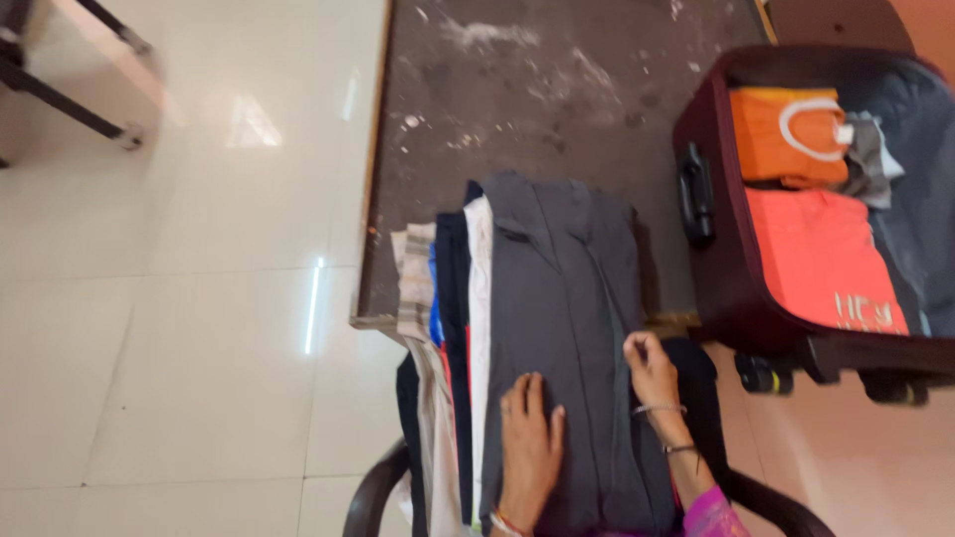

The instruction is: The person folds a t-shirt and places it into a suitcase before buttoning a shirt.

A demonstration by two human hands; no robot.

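Low in the frame's centre, the left hand (527, 438) is lying flat, fingers spread, on the grey shirt (567, 328) topping a stack of folded clothes (448, 328), while the right hand (652, 368) is pinching its right edge beside an open maroon suitcase (716, 288).

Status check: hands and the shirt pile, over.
Left hand flat on grey shirt. Right hand pinching its edge. Shirt tops folded pile. Open suitcase to the right, nothing in the way.
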